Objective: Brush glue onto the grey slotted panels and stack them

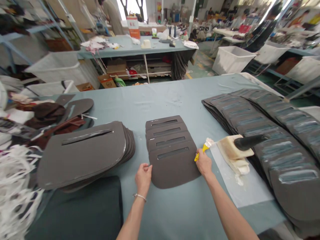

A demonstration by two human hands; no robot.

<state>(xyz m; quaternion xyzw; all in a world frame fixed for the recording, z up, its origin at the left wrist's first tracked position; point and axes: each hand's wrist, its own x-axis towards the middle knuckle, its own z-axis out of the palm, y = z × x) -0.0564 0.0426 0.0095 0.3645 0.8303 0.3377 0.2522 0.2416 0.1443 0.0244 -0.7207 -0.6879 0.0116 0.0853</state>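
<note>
Several dark grey slotted panels lie overlapped like steps in the middle of the table, their slots showing one above another. My left hand, with a bracelet on its wrist, pinches the left edge of the nearest panel. At the right edge of the same panel is my right hand, its fingers closed round a yellow brush with whitish bristles pointing away from me. Right of it, a glue-smeared container with a black handle sticking out rests on a white sheet.
A thick stack of slotted panels sits at the left, beside white strips and cloth scraps. Long overlapped rows of panels cover the right side. Beyond the blue-green table stand another table, white bins and people.
</note>
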